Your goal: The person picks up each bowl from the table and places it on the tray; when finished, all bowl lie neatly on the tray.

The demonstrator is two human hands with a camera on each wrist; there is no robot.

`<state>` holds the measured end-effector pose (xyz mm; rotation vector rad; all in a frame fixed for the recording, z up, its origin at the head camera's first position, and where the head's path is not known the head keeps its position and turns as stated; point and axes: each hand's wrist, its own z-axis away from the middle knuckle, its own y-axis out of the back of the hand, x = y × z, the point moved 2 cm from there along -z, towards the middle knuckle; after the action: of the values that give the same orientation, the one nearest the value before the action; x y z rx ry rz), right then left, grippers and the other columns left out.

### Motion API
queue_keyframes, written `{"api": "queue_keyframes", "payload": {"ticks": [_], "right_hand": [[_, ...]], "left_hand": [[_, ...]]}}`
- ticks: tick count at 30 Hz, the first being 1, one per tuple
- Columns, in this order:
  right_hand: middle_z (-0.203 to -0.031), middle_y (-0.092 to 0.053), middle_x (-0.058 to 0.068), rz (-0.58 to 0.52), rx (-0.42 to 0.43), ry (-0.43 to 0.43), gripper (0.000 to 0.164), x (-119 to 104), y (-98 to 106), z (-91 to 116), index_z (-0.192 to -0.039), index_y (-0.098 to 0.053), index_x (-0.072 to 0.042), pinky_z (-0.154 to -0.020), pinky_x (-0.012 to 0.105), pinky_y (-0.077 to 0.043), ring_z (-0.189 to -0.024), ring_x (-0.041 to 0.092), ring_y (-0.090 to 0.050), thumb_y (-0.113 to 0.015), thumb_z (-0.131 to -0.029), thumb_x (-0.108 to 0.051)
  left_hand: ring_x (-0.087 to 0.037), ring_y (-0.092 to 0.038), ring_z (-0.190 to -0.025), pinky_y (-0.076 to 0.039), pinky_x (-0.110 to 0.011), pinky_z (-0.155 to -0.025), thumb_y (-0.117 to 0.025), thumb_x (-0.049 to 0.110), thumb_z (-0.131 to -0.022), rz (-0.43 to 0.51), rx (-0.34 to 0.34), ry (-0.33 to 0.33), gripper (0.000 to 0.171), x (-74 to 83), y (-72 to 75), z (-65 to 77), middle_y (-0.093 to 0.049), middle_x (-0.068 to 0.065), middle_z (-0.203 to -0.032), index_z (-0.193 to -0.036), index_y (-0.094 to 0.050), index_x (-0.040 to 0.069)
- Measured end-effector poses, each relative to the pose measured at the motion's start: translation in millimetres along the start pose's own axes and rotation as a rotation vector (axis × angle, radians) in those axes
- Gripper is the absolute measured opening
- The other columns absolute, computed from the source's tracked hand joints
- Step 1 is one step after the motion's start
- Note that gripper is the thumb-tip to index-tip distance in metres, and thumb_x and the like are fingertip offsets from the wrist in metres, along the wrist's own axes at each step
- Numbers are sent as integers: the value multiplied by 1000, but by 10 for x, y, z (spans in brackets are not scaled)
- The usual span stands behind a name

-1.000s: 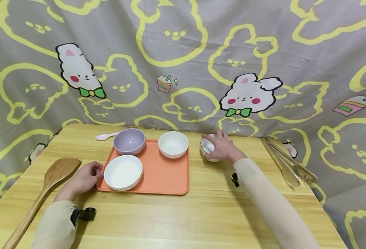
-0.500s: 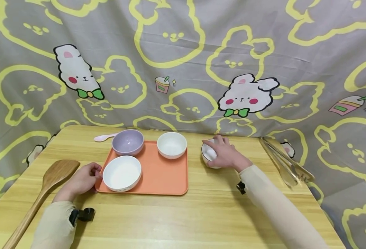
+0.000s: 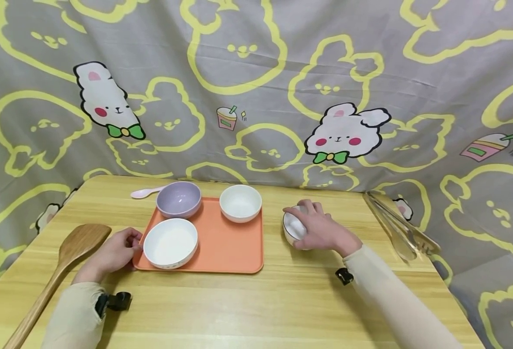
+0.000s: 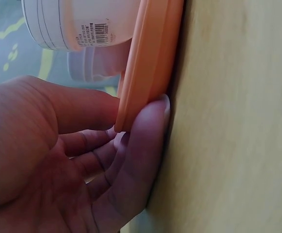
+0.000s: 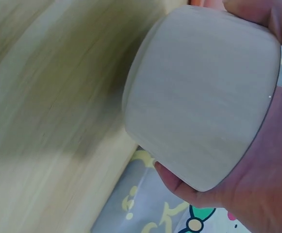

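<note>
My left hand (image 3: 113, 251) pinches the left rim of an orange tray (image 3: 230, 247), thumb and fingers on either side of the rim in the left wrist view. With my right hand (image 3: 322, 228) I grip a small white bowl (image 5: 204, 97) with a thin dark rim, to the right of the tray. The palm covers part of its mouth. Whether its base touches the table, I cannot tell. On the tray are a purple bowl (image 3: 179, 199) at back left, a white bowl (image 3: 171, 243) at front left and another white bowl (image 3: 240, 203) at back right.
A pink spoon (image 3: 145, 193) lies behind the tray, beside the purple bowl. A wooden spatula (image 3: 60, 271) lies at the left. Metal utensils (image 3: 398, 225) lie at the right edge. A patterned grey curtain (image 3: 256, 87) hangs behind the wooden table (image 3: 239, 310).
My right hand has brought the small white bowl nearer to me from the back of the table. The left hand keeps its hold on the tray's rim, and the tray stays put.
</note>
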<state>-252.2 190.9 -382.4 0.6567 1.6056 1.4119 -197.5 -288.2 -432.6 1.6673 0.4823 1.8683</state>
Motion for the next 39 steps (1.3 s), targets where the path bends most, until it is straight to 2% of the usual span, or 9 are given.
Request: {"api": "queue_keyframes", "payload": {"ticks": [6,13,18,26,33,39], "right_hand": [[-142,-33,15,3,2,37,84,-85,8,112,-144,-47,-26,-74,47,-45,-119,36,-35,-79,-67,-37],[-141,-34,14,14,-4,108,84,-239,1,209,-144,-46,-27,-79,51,-46,-120,36,-36,-80,-68,-37],[-141,-35,12,7,-9,113,84,-328,7,260,-143,-47,-27,-85,53,-44,-120,34,-37,-82,-67,-37],[-141,-36,11,41,-1,152,84,-434,-4,382,-142,-47,-29,-87,56,-42,-123,34,-37,-82,-67,-40],[-141,-36,13,45,18,225,85,-569,-10,350,-142,-46,-27,-82,55,-45,-123,34,-38,-82,-67,-40],[-143,-36,12,34,21,264,84,-645,-42,278,-143,-44,-28,-87,55,-44,-125,33,-36,-82,-69,-40]], "left_hand": [[-24,-55,-67,-55,-36,-52,-50,-8,-90,6,-1,8,23,-14,1,5,-48,-15,-87,-111,-47,-15],[-23,-55,-66,-55,-36,-52,-51,-7,-90,19,-7,17,24,-37,1,3,-48,-15,-88,-113,-46,-15],[-23,-55,-67,-55,-36,-52,-51,-6,-91,18,-5,24,25,-49,10,2,-48,-15,-89,-113,-46,-15],[-23,-55,-67,-55,-36,-53,-51,-5,-91,12,-15,34,25,-26,23,-18,-48,-16,-89,-114,-46,-14],[-23,-56,-67,-55,-36,-53,-50,-5,-91,9,-21,43,25,-36,23,5,-48,-16,-90,-114,-46,-14],[-23,-56,-66,-55,-36,-53,-51,-4,-91,15,-23,41,25,-27,21,-4,-48,-16,-90,-114,-46,-14]]}}
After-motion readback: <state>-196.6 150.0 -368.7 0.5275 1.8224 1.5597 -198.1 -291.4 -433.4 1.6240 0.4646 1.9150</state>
